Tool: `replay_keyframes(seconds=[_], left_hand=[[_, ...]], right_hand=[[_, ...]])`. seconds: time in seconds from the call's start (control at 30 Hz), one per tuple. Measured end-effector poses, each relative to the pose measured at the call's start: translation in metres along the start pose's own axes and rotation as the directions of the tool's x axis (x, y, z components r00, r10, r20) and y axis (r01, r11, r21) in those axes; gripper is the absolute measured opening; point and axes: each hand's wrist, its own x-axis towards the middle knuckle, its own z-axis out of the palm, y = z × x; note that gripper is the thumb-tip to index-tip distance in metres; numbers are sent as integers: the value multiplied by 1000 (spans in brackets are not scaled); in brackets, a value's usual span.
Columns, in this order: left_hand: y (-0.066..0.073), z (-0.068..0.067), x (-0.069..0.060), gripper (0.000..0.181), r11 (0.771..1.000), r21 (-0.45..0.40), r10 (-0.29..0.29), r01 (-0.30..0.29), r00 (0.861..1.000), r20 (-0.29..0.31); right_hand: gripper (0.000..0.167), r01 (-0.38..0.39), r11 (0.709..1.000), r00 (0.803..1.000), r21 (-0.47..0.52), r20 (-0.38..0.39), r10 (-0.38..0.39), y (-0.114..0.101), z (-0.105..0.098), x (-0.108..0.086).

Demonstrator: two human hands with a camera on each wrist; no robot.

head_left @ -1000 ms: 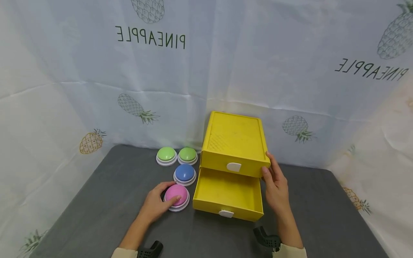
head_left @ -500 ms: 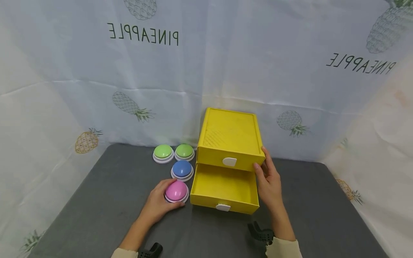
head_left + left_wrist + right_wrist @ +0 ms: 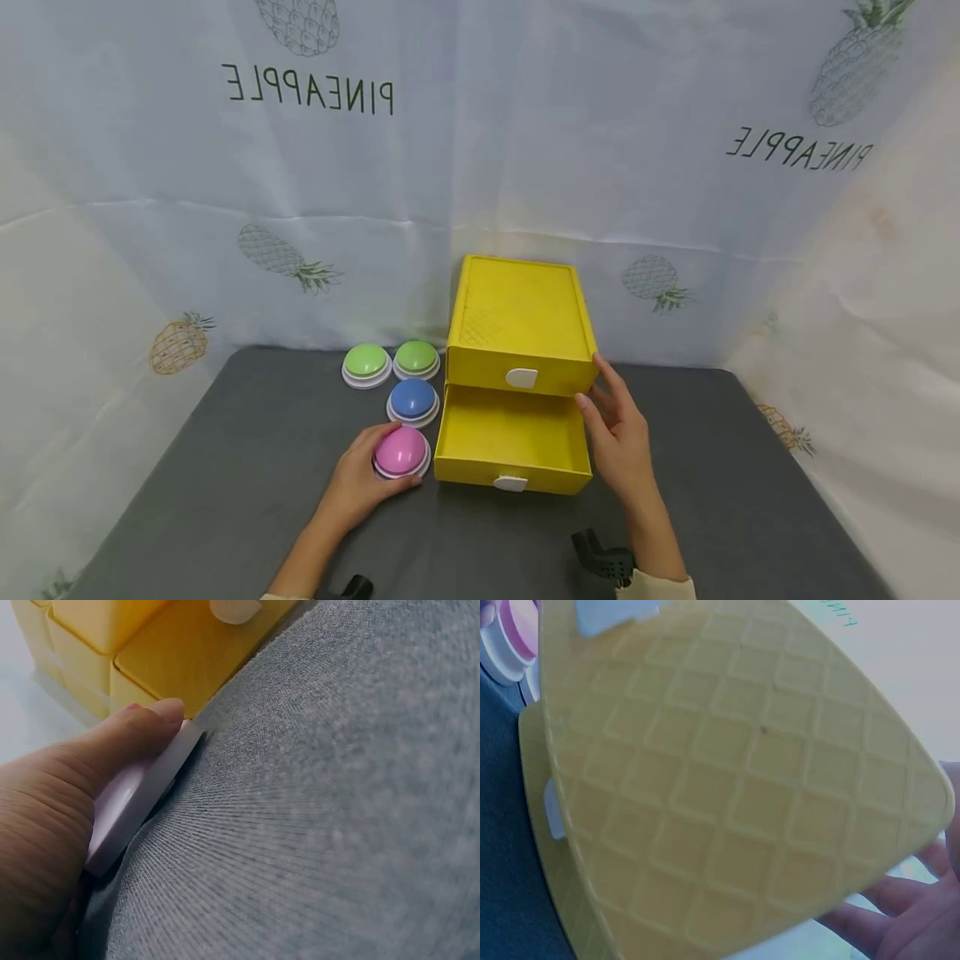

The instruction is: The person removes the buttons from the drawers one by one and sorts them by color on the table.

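Note:
My left hand [image 3: 360, 477] grips a pink dome button [image 3: 400, 450] by its white round base, fingers on the left and thumb along the near rim. In the left wrist view the thumb [image 3: 127, 739] presses the white base [image 3: 139, 799]; whether it is lifted off the cloth I cannot tell. My right hand [image 3: 622, 433] holds the front right corner of a yellow two-drawer box [image 3: 525, 308], thumb at the front and fingers along the side. The lower drawer [image 3: 517, 429] is pulled out and bare inside. The upper drawer front [image 3: 727, 765] fills the right wrist view.
A blue button [image 3: 412, 398] sits just behind the pink one. Two green buttons, one on the left [image 3: 365, 361] and one on the right [image 3: 416, 357], stand farther back. Dark grey cloth [image 3: 247, 483] covers the table; a pineapple-print curtain [image 3: 420, 183] hangs behind.
My left thumb has moved from the top of the pink dome down to the near rim of its base. The right hand stays at the box corner. The whole head view has shifted slightly.

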Motion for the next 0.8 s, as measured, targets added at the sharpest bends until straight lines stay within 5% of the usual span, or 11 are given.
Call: replay_keyframes(seconds=[0.3, 0.4, 0.5, 0.63, 0.7, 0.8], left_hand=[[14, 14, -6, 98, 1000, 6, -10, 10, 999, 36], [29, 15, -6, 86, 1000, -15, 0, -1, 998, -68], [49, 15, -5, 62, 991, -114, 45, -73, 973, -226], [76, 12, -4, 32, 923, -288, 136, -254, 918, -373], [89, 11, -6, 19, 869, -375, 163, -323, 902, -399], [105, 9, -13, 14, 797, -474, 196, -375, 902, -385]], right_hand=[[61, -11, 997, 998, -74, 59, 16, 5, -18, 4], [61, -2, 997, 997, -71, 71, 7, 5, -19, 7], [63, -2, 998, 997, -55, 81, 7, 5, -19, 8], [63, -20, 1000, 996, 6, 88, 19, 4, -16, 8], [64, -28, 999, 995, 40, 98, 24, 3, -13, 7], [66, -34, 998, 993, 49, 116, 28, 2, -8, 5]])
